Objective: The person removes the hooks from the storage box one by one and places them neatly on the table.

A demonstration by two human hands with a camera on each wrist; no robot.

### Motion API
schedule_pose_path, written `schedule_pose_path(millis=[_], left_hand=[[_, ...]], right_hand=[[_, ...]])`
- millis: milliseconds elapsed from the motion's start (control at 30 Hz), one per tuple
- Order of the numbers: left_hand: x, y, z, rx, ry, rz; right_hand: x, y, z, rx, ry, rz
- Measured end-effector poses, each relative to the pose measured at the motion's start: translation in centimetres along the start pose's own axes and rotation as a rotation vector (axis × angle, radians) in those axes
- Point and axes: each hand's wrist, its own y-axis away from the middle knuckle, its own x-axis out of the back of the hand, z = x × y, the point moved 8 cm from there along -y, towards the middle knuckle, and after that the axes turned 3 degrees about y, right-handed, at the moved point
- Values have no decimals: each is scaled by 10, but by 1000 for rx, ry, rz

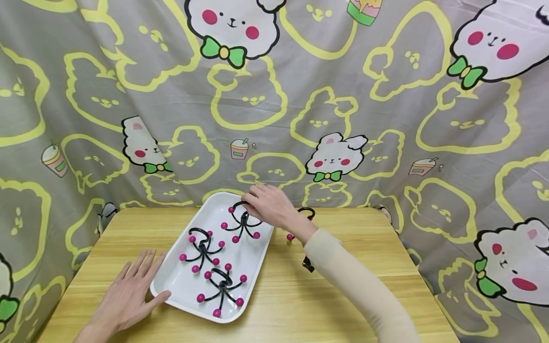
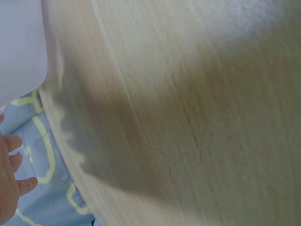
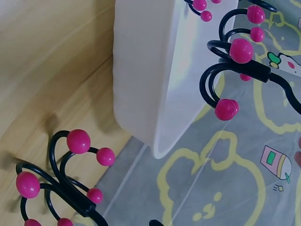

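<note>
A white tray [image 1: 169, 276] lies slanted on the table. Over its far end my right hand [image 1: 270, 205] grips the curled handle of a black head massager [image 1: 244, 220] whose bent arms end in pink balls. The right wrist view shows this massager [image 3: 249, 70] at the tray's far side, with only a bit of the hand at the right edge. Two like massagers rest in the tray, one in the middle [image 1: 202, 248] and one at the near end [image 1: 222, 287]. My left hand [image 1: 128, 290], fingers straight and spread, lies by the tray's left side, thumb at the rim.
Another massager [image 3: 70, 193] lies on the table right of the tray, mostly behind my right forearm in the head view. A small dark piece [image 1: 308, 265] shows beside the sleeve. A patterned curtain [image 1: 274, 105] hangs along the wooden table's [image 1: 364, 247] far edge.
</note>
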Motion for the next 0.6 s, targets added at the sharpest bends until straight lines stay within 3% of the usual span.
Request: schedule_pose_path(millis=[300,600], left_hand=[[0,1,0,0,-3,10],[1,1,0,-19,-24,35]], right_hand=[[22,10,-2,30,42,65],[42,26,6,12,4,68]])
